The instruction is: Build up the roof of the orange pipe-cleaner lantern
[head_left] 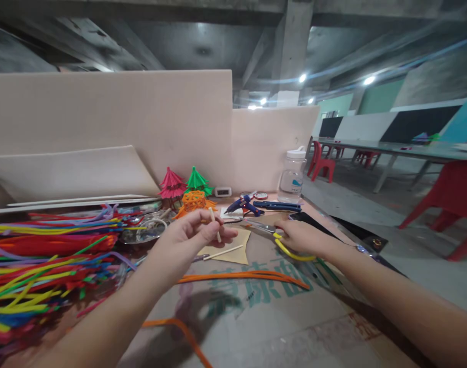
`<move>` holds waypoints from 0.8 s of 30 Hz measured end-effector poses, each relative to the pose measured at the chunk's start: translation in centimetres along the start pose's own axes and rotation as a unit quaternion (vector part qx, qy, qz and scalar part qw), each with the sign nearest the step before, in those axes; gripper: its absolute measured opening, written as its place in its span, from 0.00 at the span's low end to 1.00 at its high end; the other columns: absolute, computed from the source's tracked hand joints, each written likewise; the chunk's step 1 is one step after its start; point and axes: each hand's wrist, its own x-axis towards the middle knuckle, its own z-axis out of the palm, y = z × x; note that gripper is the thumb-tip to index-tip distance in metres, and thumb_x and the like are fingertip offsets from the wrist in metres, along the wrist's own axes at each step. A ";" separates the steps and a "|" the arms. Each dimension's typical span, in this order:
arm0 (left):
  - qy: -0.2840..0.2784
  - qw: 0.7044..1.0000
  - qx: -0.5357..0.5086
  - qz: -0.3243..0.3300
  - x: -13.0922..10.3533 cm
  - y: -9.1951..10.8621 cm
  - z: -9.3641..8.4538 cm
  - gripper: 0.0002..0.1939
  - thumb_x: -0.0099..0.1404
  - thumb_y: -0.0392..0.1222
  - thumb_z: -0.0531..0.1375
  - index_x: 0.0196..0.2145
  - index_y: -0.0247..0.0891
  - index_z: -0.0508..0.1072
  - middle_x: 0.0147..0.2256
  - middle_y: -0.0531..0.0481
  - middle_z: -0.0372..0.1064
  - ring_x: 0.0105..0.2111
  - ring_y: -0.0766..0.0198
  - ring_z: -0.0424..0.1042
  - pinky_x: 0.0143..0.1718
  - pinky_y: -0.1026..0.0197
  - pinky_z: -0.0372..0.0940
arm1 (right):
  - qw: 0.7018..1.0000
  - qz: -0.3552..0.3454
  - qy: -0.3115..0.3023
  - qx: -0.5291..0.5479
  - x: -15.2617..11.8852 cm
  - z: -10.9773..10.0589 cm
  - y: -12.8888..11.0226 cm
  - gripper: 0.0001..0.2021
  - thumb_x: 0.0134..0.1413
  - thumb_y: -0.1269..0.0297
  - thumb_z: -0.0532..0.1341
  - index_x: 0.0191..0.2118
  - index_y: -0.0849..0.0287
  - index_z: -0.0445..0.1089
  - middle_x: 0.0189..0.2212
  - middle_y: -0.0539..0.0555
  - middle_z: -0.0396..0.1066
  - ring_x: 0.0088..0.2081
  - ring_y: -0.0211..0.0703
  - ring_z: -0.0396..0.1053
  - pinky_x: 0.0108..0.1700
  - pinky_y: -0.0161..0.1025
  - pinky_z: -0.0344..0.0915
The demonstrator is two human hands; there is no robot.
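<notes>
My left hand [197,232] pinches a short, pale wooden stick [212,215] between thumb and fingers, held tilted above the table. In my right hand [300,237] is a pair of scissors [270,228] with yellow handles, its blades pointing left toward the stick but apart from it. Below my left hand, a second thin stick [228,251] lies across a cream-coloured piece of card [241,255]. Closer to me, several orange pipe cleaners [252,275] lie on the cardboard sheet [272,317], and another orange pipe cleaner [180,327] bends toward the front edge.
A heap of coloured pipe cleaners [45,266] covers the left side. Behind stand a pink roof-shaped piece [172,184], a green one [197,180] and an orange woven piece [194,200]. A blue glue gun [241,205], a blue cutter [277,206] and a water bottle [292,176] are farther right.
</notes>
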 end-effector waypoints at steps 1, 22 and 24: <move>0.000 1.000 0.013 0.009 0.0 0.1 -0.1 0.17 0.62 0.54 0.63 0.35 0.37 0.71 0.35 0.44 0.78 0.38 0.59 0.76 0.40 0.58 0.70 | 1.000 -0.003 0.002 -0.001 0.0 -0.2 0.1 0.17 0.56 0.67 0.58 0.50 0.61 0.72 0.45 0.62 0.76 0.43 0.53 0.74 0.41 0.40 0.63; 0.008 0.989 0.143 0.032 0.7 -1.4 -0.3 0.14 0.62 0.53 0.62 0.33 0.39 0.77 0.36 0.48 0.75 0.38 0.59 0.72 0.40 0.61 0.67 | 0.997 0.053 0.013 -0.057 10.5 -2.0 7.4 0.16 0.64 0.60 0.60 0.54 0.59 0.67 0.52 0.58 0.68 0.48 0.48 0.71 0.48 0.49 0.71; 0.000 0.988 0.151 0.018 0.8 -1.7 -0.2 0.15 0.62 0.54 0.62 0.33 0.39 0.77 0.36 0.48 0.75 0.38 0.59 0.72 0.40 0.60 0.67 | 0.998 0.039 0.021 -0.048 11.2 -1.4 6.3 0.16 0.64 0.60 0.60 0.54 0.59 0.67 0.52 0.58 0.68 0.48 0.48 0.71 0.48 0.49 0.71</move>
